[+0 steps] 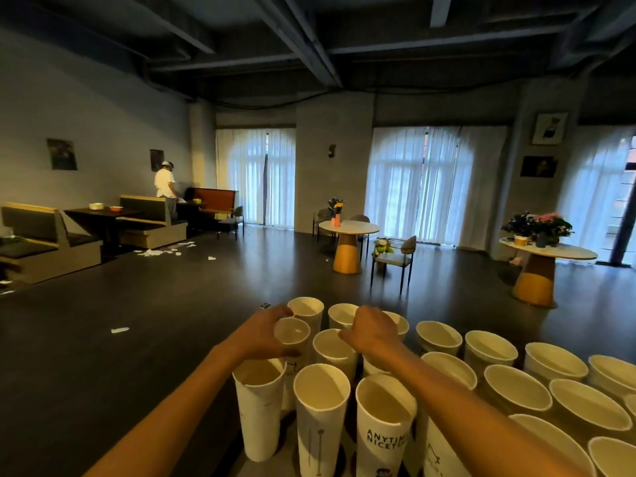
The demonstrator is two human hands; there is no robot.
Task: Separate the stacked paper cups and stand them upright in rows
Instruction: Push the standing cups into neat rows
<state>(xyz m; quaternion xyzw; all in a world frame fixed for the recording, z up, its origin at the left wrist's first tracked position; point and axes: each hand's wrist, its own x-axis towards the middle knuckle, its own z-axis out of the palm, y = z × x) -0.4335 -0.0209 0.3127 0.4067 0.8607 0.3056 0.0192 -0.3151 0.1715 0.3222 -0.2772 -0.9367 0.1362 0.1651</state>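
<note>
Paper cup in hand [292, 333]: a tall white cup, upright, long axis vertical, mouth open toward me. It stands in the far-left part of the cup cluster, behind the near-left tall cup [258, 407] and just left of the middle cup [333, 346]. My left hand [265, 333] curls around its rim and upper wall, thumb on my side and fingers on the far side, so this hand is grasping it and is plainly the nearer one. My right hand [373, 333] lies to the right of that cup, knuckles up, fingers bent over the rims of the far cups [342, 315]; whether it actually pinches one I cannot tell, since the fingertips are hidden. Right of the held cup, wider and shorter cups [516, 390] stand in rows, all mouths up. In front of it, the lettered cup [385, 418] and its neighbour [321, 411] form the nearest row. I judge the coming move turns on a straight vertical set-down, the cup touching its neighbours closely on both sides.
</note>
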